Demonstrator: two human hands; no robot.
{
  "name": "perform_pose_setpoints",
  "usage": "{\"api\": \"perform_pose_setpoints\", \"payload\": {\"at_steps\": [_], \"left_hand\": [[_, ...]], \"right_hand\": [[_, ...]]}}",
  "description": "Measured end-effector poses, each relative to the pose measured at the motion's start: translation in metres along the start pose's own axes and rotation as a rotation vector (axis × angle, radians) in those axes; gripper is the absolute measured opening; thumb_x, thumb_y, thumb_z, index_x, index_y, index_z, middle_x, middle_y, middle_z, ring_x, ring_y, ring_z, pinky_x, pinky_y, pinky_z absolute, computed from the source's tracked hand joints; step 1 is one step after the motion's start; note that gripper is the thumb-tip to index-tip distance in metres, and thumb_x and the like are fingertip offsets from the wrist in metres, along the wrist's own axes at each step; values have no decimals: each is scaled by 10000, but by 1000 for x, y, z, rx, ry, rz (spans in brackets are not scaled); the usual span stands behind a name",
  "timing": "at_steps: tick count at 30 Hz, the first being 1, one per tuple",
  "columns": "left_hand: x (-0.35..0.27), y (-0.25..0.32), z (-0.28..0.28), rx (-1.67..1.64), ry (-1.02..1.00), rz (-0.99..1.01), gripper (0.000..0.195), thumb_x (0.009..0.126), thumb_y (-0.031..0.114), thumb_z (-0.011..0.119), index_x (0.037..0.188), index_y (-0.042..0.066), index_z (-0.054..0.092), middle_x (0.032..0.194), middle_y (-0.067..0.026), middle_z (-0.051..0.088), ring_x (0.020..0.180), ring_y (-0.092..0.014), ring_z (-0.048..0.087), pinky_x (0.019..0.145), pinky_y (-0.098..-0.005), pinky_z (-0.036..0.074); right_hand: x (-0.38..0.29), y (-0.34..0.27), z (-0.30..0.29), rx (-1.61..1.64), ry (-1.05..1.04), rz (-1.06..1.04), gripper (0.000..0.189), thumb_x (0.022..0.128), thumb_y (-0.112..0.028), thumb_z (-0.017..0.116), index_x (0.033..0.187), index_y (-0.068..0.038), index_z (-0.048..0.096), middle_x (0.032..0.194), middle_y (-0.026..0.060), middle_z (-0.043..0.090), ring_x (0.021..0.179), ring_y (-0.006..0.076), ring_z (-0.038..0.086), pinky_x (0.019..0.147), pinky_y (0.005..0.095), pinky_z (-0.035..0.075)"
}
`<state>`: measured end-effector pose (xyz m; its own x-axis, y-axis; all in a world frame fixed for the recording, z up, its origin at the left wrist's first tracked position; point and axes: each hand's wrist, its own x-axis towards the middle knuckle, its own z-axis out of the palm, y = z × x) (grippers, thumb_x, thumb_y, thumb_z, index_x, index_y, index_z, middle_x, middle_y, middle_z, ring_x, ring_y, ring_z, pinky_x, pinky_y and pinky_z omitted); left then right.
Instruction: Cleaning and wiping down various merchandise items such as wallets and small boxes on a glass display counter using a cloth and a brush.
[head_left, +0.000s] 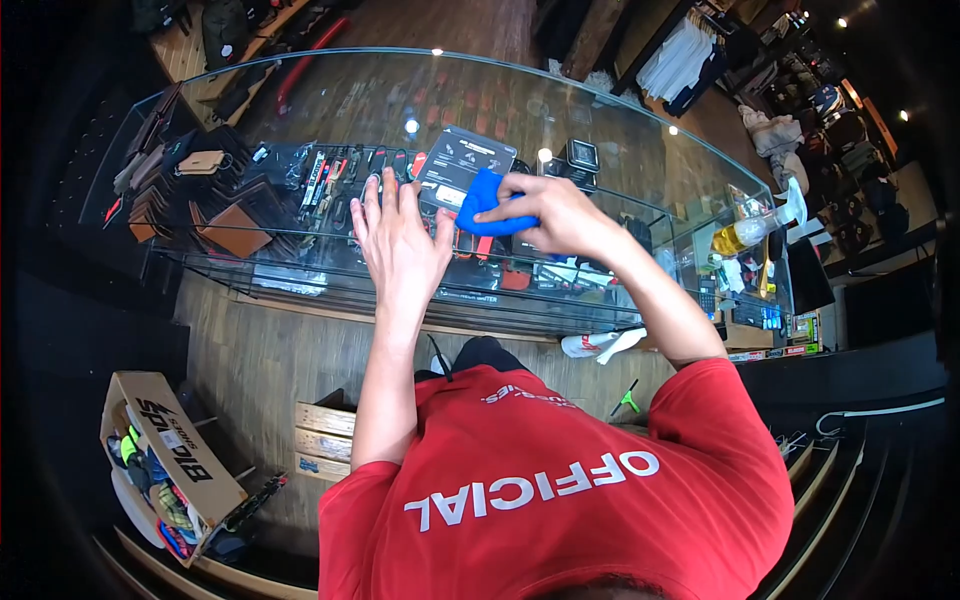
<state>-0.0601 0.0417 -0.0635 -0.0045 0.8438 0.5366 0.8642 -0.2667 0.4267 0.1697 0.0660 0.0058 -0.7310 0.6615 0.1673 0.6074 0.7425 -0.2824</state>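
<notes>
My right hand (551, 214) grips a bunched blue cloth (491, 206) over the top of a glass display case (615, 187). To its left my left hand (397, 229) lies palm down on or just over the glass, its fingers spread and holding nothing. A dark printed package (465, 161) shows just beyond the cloth; whether it lies on or under the glass I cannot tell. Brown wallets (236, 229) and small tools (322, 180) are seen at the left and middle of the case. At the right end stands a spray bottle with yellow liquid (742, 234).
A white and red bag or cloth (600, 343) sticks out below the case's near edge. On the floor are an open cardboard box of clothing or fabrics (187, 450), a wooden crate (324, 439) and a green squeegee (628, 397). White shirts (679, 56) hang beyond the case.
</notes>
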Motion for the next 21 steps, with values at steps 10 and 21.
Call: {"api": "perform_pose_setpoints", "payload": {"at_steps": [10, 21], "left_hand": [[4, 8, 8, 56, 22, -53, 458, 897, 373, 690, 1156, 3, 618, 1458, -270, 512, 1423, -452, 389, 1191, -597, 219], [7, 1, 9, 42, -3, -27, 532, 852, 385, 714, 1233, 27, 617, 1446, -281, 521, 1431, -454, 385, 1204, -614, 194]], "right_hand": [[9, 17, -17, 286, -158, 61, 470, 708, -17, 663, 1146, -142, 778, 1050, 123, 692, 997, 315, 674, 923, 417, 532], [89, 38, 22, -28, 168, 168, 462, 771, -64, 660, 1216, -165, 730, 1153, 131, 655, 1067, 352, 653, 922, 434, 537]]}}
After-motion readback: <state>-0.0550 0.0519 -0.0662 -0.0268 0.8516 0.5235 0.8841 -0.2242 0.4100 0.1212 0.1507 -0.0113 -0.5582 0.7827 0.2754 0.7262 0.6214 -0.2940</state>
